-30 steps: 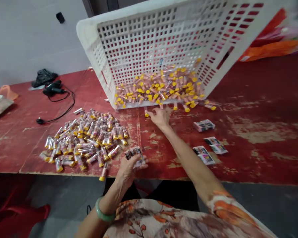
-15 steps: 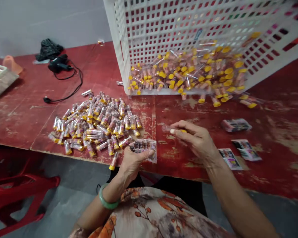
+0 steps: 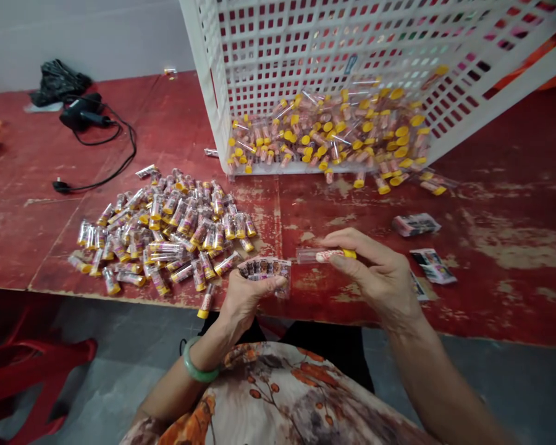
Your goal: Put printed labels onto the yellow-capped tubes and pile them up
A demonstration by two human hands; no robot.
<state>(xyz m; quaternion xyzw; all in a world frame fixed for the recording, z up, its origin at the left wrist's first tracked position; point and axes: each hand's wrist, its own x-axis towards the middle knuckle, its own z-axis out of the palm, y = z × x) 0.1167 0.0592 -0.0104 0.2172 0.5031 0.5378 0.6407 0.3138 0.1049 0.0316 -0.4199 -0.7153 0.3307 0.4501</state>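
Note:
My left hand (image 3: pixel 252 290) is closed on a small printed film piece (image 3: pixel 273 269), pinned under the thumb near the table's front edge. Between the thumb and fingers of my right hand (image 3: pixel 375 266) lies a clear tube (image 3: pixel 327 254) with a yellow cap and pinkish-white contents. Its uncapped-looking end points left, close to the film's upper right corner; I cannot tell whether they touch. Left of my left hand spreads a heap of capped tubes with printed wraps (image 3: pixel 167 232). One such tube (image 3: pixel 206 301) overhangs the front edge beside my left wrist.
A white perforated basket (image 3: pixel 217 111) lies tipped on its side, with yellow-capped tubes (image 3: pixel 324 133) spilling from it. At right are a stack of printed pieces (image 3: pixel 417 224) and loose ones (image 3: pixel 433 266). A black cable (image 3: pixel 132 151) and a red stool (image 3: pixel 37 364) are at left.
The view has swung right, so the table's things appear further left. The tube in my right hand has turned to lie nearly level and shows more fully. My left hand still holds the film.

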